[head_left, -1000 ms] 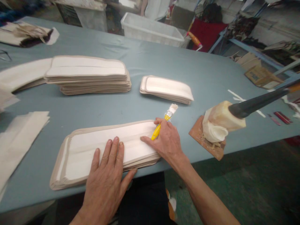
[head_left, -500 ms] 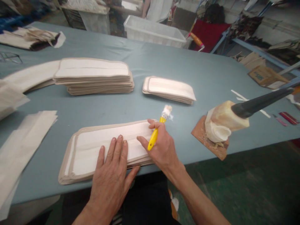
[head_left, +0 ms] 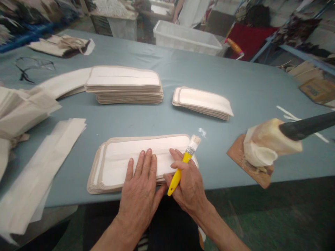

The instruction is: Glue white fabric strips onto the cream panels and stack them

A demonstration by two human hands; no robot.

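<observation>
In front of me lies a stack of flat, rounded white panels with beige edges (head_left: pixel 115 164). My left hand (head_left: pixel 138 188) rests on its top panel, fingers extended and thumb at the near edge. At the stack's right end my right hand (head_left: pixel 192 188) holds a yellow-handled paintbrush (head_left: pixel 180 170). The brush's whitish bristles point away from me, by the far right corner of the stack. The right thumb and some fingers are at the panels' near edge; whether they grip a panel I cannot tell. A white smear (head_left: pixel 202 132) marks the table just beyond the bristles.
A thick panel stack (head_left: pixel 125 94) and a smaller one (head_left: pixel 202 101) lie farther back on the table (head_left: pixel 131 122). To the right, a whitish container with a dark handle (head_left: pixel 264 141) sits on a brown board (head_left: pixel 237 146). Pale strips (head_left: pixel 52 160) and eyeglasses (head_left: pixel 36 64) are left.
My right hand has drawn the brush toward me, away from the white smear, and its thumb is now at the stack's near edge. My left hand stays on the stack; the view has shifted.
</observation>
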